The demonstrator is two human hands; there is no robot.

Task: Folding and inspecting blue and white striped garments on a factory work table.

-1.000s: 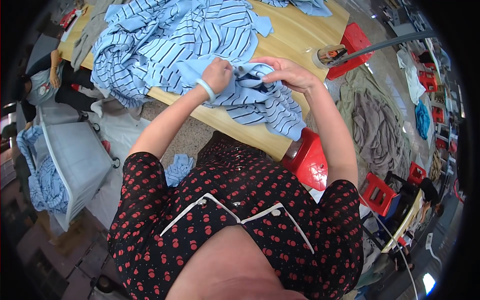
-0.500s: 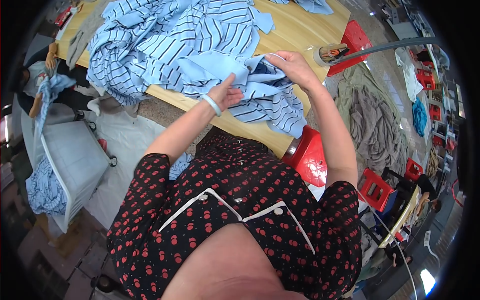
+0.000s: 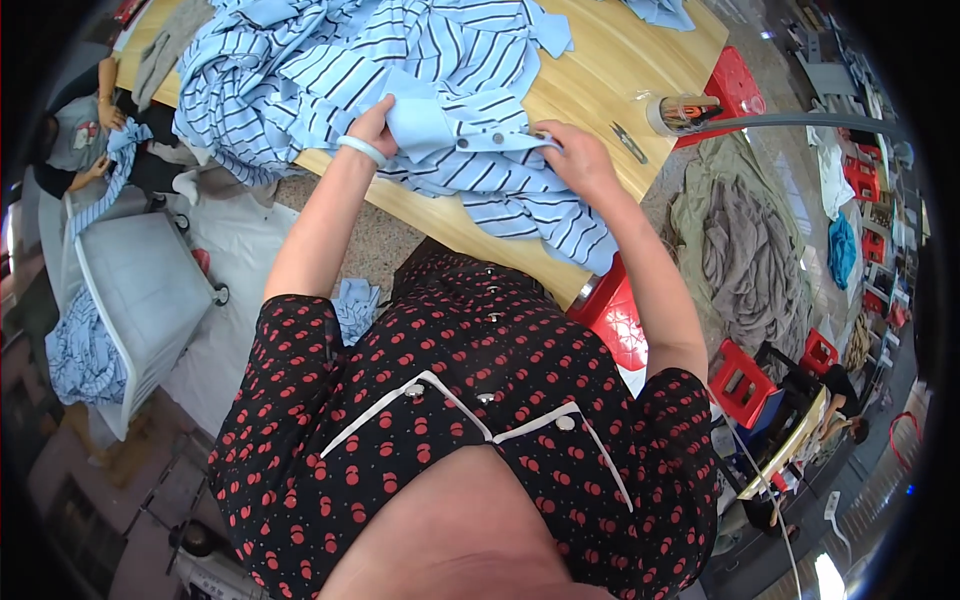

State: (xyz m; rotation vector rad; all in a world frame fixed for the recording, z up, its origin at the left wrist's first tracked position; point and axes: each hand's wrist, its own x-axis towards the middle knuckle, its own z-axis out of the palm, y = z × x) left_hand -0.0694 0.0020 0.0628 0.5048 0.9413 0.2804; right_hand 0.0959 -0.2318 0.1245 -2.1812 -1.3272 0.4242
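A light blue striped polo shirt (image 3: 515,185) lies near the table's front edge, with its plain collar (image 3: 419,122) spread and dark buttons showing on the placket (image 3: 500,141). My left hand (image 3: 372,132), a pale bangle at its wrist, grips the collar's left edge; the fingers are partly hidden by the cloth. At the other end, my right hand (image 3: 577,158) pinches the tip of the placket between thumb and fingers. The placket is stretched between both hands. Beyond and left of them, a heap of matching striped garments (image 3: 330,50) covers much of the table.
Thread snips (image 3: 630,143) lie on the wooden table (image 3: 590,70), near a clear tub of tools (image 3: 680,113). Red stools (image 3: 618,315) stand by the table. Left are a white cart (image 3: 150,290) and a co-worker (image 3: 85,140) handling striped cloth. Grey cloth (image 3: 750,250) is piled at right.
My left hand, open beside the cloth before, has moved left and taken the collar. The placket, bunched earlier, is now drawn straight with its buttons showing. The snips have come into sight.
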